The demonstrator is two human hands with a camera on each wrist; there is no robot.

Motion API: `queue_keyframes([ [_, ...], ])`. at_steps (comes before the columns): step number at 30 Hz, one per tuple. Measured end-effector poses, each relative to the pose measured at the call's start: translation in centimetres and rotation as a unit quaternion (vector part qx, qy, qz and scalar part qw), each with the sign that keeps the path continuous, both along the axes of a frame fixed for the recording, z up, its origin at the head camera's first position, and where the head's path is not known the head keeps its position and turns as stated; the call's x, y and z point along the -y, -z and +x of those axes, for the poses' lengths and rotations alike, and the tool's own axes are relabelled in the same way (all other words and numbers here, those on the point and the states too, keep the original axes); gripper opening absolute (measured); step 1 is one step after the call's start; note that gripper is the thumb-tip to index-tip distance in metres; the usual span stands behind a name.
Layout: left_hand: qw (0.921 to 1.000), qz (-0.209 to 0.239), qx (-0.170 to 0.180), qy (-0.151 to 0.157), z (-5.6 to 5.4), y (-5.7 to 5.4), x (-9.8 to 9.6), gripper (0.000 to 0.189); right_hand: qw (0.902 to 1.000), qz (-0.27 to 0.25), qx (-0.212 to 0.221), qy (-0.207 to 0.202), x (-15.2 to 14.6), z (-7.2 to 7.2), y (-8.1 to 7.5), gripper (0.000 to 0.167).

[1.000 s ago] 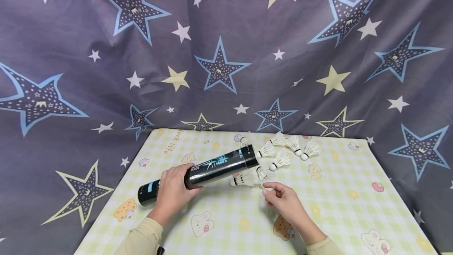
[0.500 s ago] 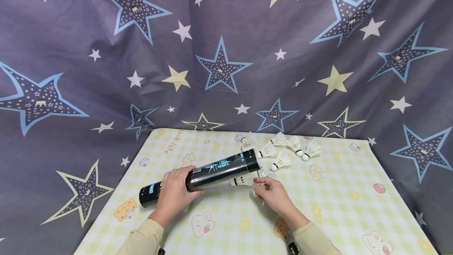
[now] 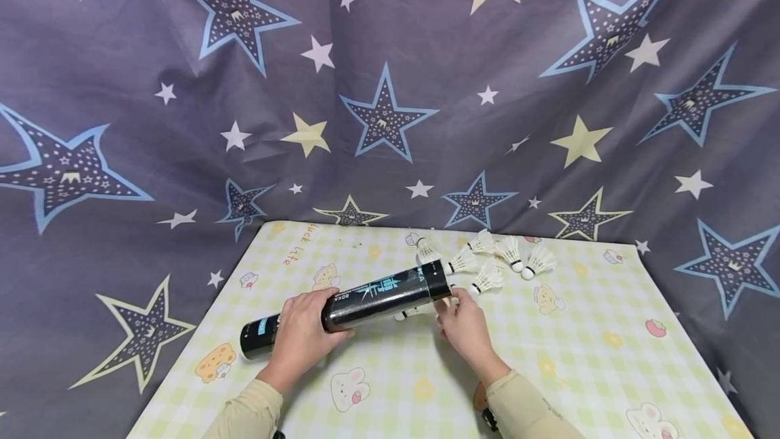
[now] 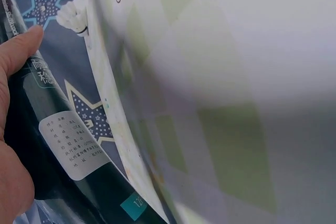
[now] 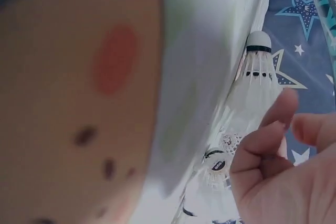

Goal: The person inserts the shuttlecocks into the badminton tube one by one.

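My left hand grips a long black shuttlecock tube round its middle, tilted so its right end is higher. In the left wrist view the thumb lies along the tube near a white label. My right hand is at the tube's right end, fingertips right at the rim. The right wrist view shows the right hand with bent fingers close to the thumb; I cannot tell whether something is between them. Behind those fingers lies a white feather shuttlecock, with another shuttlecock lower down.
Several shuttlecocks lie beyond the tube's right end, among them one at the far right and one behind the tube. The checked tablecloth reaches back to a grey curtain printed with stars.
My right hand has moved left and slightly up to the tube's right end. The tube's right end has dipped a little; the left hand keeps its grip.
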State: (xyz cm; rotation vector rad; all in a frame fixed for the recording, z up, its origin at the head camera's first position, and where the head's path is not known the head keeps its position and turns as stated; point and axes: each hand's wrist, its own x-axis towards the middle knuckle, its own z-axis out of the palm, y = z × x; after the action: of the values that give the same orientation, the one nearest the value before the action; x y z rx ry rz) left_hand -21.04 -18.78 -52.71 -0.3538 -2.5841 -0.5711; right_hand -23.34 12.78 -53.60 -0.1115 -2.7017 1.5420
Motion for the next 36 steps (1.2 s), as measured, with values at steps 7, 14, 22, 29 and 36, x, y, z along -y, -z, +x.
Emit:
queue_keyframes([
  [7,1.0000,-0.002,0.002,0.000,0.1,-0.1,-0.1,0.091,0.9977,-0.034,0.046,-0.036,-0.4,-0.8,-0.2,0.019],
  [14,0.9999,0.006,0.014,-0.006,0.2,-0.3,-0.3,0.092,0.9966,0.058,-0.059,-0.008,-2.0,-0.1,-2.2,0.016],
  [22,0.9999,0.004,0.013,-0.003,0.1,0.0,-0.2,0.091,0.9712,0.176,-0.157,0.032,-3.3,0.5,-2.0,0.011],
  [29,0.9999,0.002,0.010,0.000,0.1,0.0,-0.2,0.091,0.9660,0.171,-0.189,0.041,-3.9,0.6,-1.5,0.008],
  [36,0.9999,-0.011,0.010,0.003,0.1,0.1,-0.2,0.090,0.9748,0.120,-0.183,0.043,-4.1,0.9,-1.8,0.012],
])
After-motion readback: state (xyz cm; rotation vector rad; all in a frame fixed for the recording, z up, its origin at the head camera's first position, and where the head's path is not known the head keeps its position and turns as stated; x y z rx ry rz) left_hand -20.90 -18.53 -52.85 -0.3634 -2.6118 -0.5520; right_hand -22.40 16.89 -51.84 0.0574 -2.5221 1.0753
